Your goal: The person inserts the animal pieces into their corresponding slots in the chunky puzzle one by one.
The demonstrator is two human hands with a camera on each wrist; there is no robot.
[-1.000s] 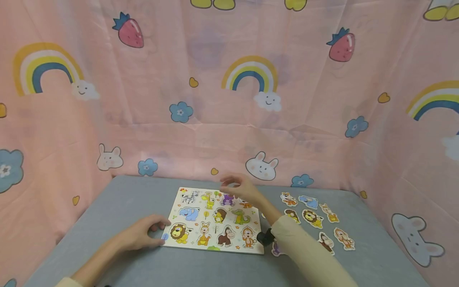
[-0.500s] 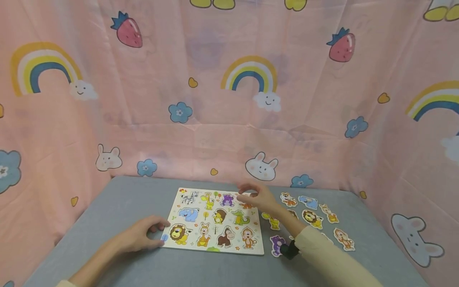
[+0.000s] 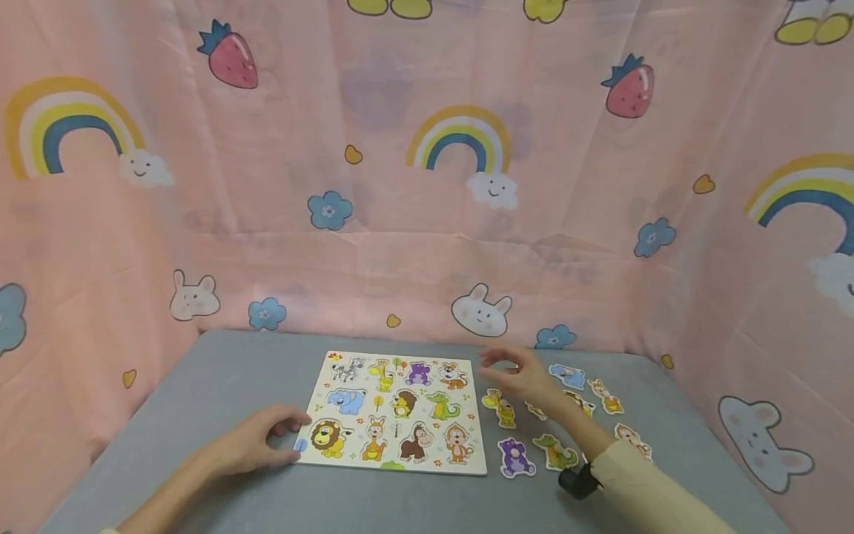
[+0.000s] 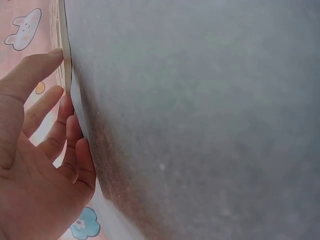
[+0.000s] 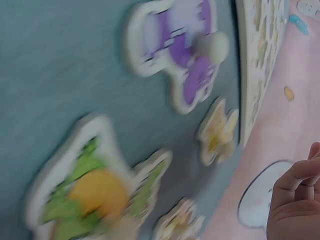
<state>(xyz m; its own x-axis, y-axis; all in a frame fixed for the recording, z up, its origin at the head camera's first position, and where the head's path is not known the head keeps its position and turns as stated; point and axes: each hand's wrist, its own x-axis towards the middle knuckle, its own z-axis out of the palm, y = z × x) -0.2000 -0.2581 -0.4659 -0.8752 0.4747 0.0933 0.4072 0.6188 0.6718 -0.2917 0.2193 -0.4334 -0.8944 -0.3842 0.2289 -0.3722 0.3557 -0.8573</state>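
Note:
A white animal puzzle board [image 3: 427, 468] lies flat on the table. My left hand [image 3: 256, 439] rests at its left side, thumb and fingertips touching the edge; in the left wrist view that hand [image 4: 45, 150] has its fingers loosely bent along the board's rim [image 4: 65, 30]. Right of the board, my right hand [image 3: 523, 377] hovers with bent fingers, and nothing shows between them. Below it lie a yellow giraffe piece [image 3: 500, 411], a purple hippo piece [image 3: 516, 457] and a green crocodile piece [image 3: 554, 451]. Knobs stand up from the hippo [image 5: 192, 55] and crocodile [image 5: 60, 220] in the right wrist view.
Beyond the right forearm lie an elephant piece [image 3: 567, 375], a kangaroo piece [image 3: 607, 397] and a partly hidden monkey piece [image 3: 634, 439]. Other pieces are covered by the arm. A pink patterned curtain [image 3: 380, 282] encloses the grey table [image 3: 373, 504] at the back and sides.
My right hand has moved rightward from over the board's far edge to above the loose pieces, uncovering the board's tiger picture. The left hand stays at the board's left edge.

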